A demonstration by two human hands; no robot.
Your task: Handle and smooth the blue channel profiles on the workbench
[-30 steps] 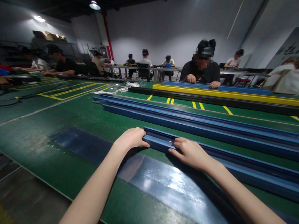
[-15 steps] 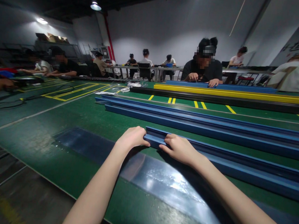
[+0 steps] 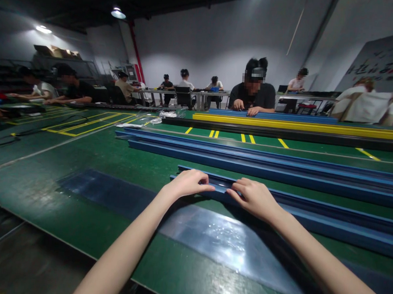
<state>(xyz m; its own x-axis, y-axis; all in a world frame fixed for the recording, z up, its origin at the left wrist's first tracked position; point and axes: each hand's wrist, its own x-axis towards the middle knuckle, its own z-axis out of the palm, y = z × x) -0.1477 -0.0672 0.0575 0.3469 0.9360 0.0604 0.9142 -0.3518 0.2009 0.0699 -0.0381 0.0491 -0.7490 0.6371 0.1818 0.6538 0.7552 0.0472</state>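
A long blue channel profile (image 3: 314, 218) lies across the green table in front of me, its left end by my hands. My left hand (image 3: 190, 182) grips it just in from that end, fingers curled over into the groove and thumb along the near wall. A short gap to the right, my right hand (image 3: 255, 197) holds the same channel, with bent fingers inside and the thumb against the near edge. Whether anything thin lies under the fingertips is hidden. A flat strip of clear plastic film (image 3: 208, 235) runs under my forearms.
Beyond lie more blue channels (image 3: 248, 160), then a black profile (image 3: 237, 128) and a yellow one (image 3: 283, 124). A co-worker (image 3: 252, 93) works across the table, with several people farther back. Cables (image 3: 42, 130) lie at left. The table's near edge (image 3: 60, 234) slopes down below.
Both hands have shifted right along the blue channel, so its left end now shows beyond my left hand. The view has swung slightly to the right.
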